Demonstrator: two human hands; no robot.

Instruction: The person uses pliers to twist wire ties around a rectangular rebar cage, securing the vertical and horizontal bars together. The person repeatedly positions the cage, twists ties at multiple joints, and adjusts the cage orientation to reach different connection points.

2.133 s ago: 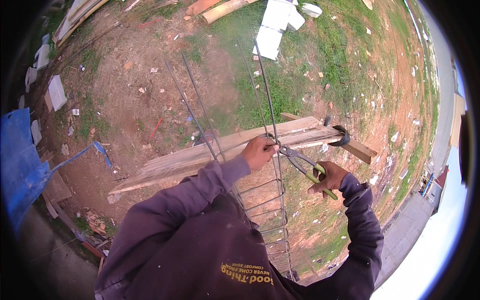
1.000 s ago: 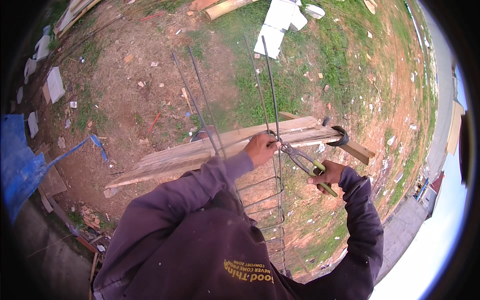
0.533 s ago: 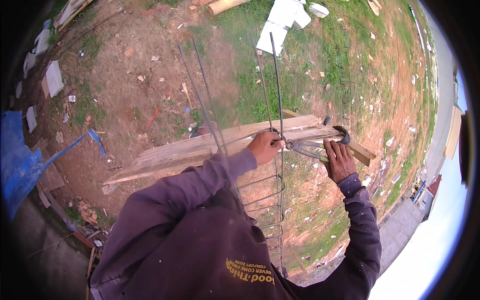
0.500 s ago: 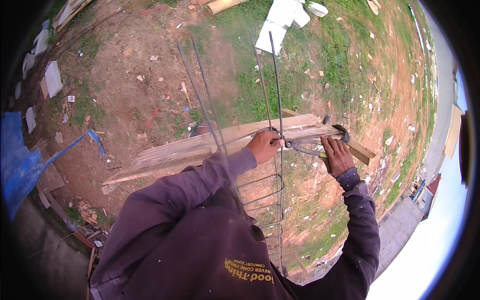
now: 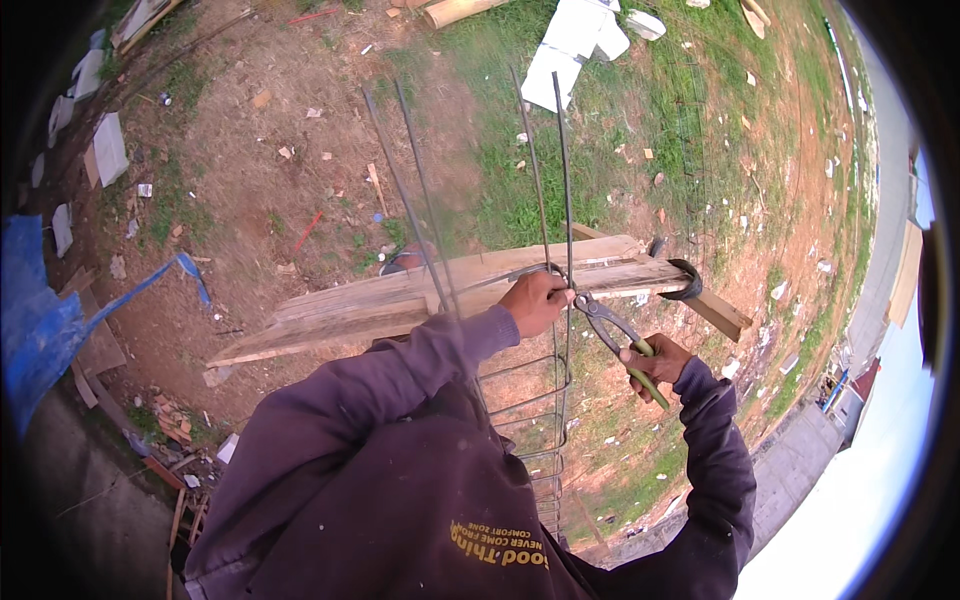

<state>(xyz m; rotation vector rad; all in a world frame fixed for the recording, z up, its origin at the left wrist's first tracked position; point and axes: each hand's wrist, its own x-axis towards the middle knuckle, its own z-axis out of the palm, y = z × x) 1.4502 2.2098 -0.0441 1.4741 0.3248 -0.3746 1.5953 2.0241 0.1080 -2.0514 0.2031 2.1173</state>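
Note:
My left hand [image 5: 535,302] is closed beside an upright steel bar [image 5: 568,190]. Its fingers pinch a bent steel stirrup [image 5: 528,270] where this meets the bar; any tie wire between the fingertips is too small to make out. Wrapped round the green handles of a pair of pincers [image 5: 612,325] is my right hand [image 5: 655,366]. The pincers' jaws sit at the bar, close to my left fingertips, and the handles slant down to the right. Below my hands, several stirrups [image 5: 525,402] cross the bars like rungs.
Weathered wooden planks [image 5: 340,310] lie under the bars, with a dark band [image 5: 682,280] round their right end. More upright bars [image 5: 408,195] stand to the left. White sheets [image 5: 560,50] lie on the littered grass ahead, and a blue tarp [image 5: 40,320] is at far left.
My right hand has moved down and slightly left, swinging the pincers' handles from nearly level to a downward slant. The handles are closer together. My left hand stays at the bar.

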